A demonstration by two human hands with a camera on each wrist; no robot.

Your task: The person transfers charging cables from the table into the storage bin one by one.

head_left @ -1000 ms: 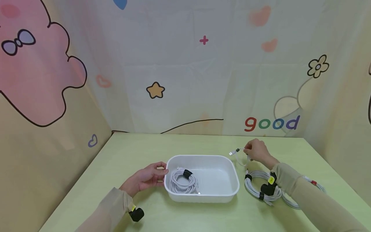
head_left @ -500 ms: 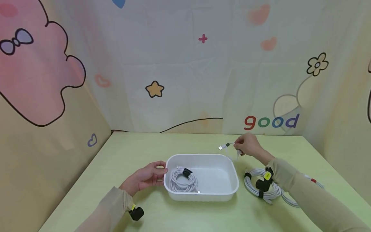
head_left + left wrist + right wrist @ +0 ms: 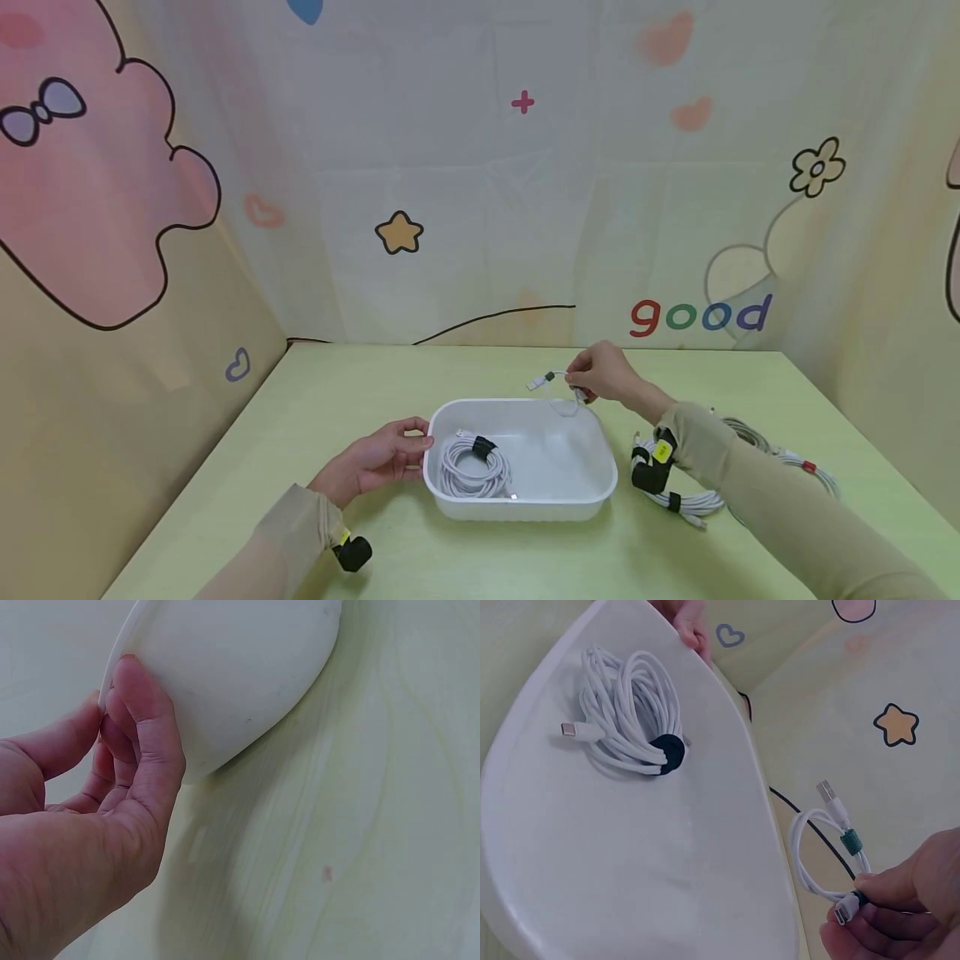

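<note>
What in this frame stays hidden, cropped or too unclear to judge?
- Head view: the right sleeve covers much of the cable bundles on the table; their count is unclear.
- Left wrist view: the white tray runs off the top edge; its contents are unseen.
- Right wrist view: the right hand is cropped at the corner, hiding the rest of the short cable.

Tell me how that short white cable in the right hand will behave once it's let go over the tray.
The short cable, pinched by the right hand, probably stays looped: a green tie binds it. It looks light and thin, so likely lands softly in the white tray, maybe sliding slightly.
</note>
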